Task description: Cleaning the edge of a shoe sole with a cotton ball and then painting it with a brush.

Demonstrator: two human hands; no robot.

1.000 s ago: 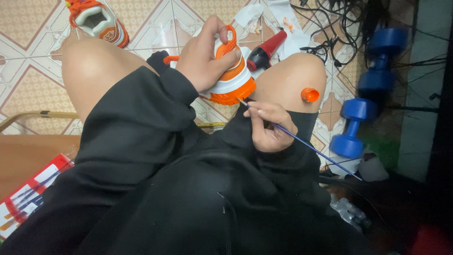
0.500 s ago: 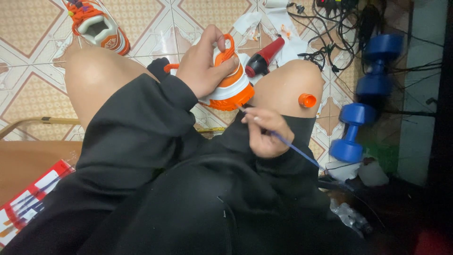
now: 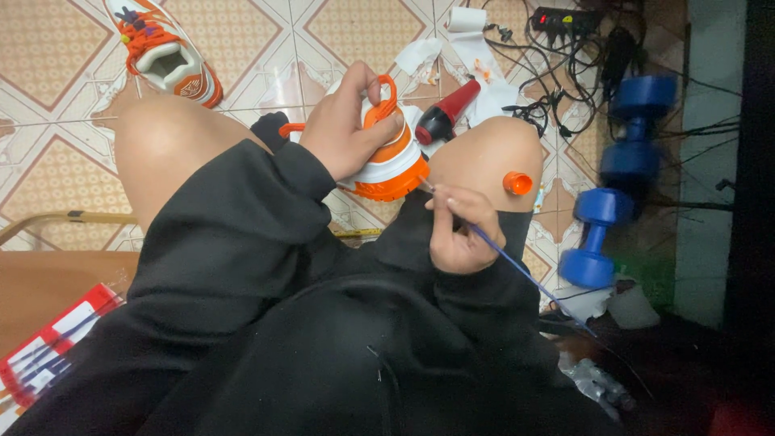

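Head view, looking down over my lap onto a tiled floor (image 3: 48,105). My left hand (image 3: 343,129) is closed around an orange-and-white sneaker (image 3: 387,157), fingers wrapped over its top and the thumb hooked near the orange heel loop; the shoe is held in the air between my two bare knees, sole edge turned toward my right hand. My right hand (image 3: 456,230) is curled shut in a pencil grip on a thin blue paintbrush (image 3: 525,278); its tip meets the lower edge of the sneaker's sole, and the handle slants away down to the right over my black sleeve. A small orange cap (image 3: 517,183) rests on my right knee, just beside the brush hand.

On the floor past the knees, a dark bottle with a red top (image 3: 446,117) lies tilted, just beyond the held sneaker, among crumpled white paper scraps (image 3: 476,60). A second orange-and-white sneaker (image 3: 165,52) lies well apart at upper left, opening upward. At the right, two blue dumbbells (image 3: 617,173) lie near a tangle of black cables and a power strip (image 3: 569,20). At lower left, a brown counter (image 3: 56,295) carries a red-and-white printed box (image 3: 48,351) at its near corner. Whether paint is on the brush tip, I cannot tell.
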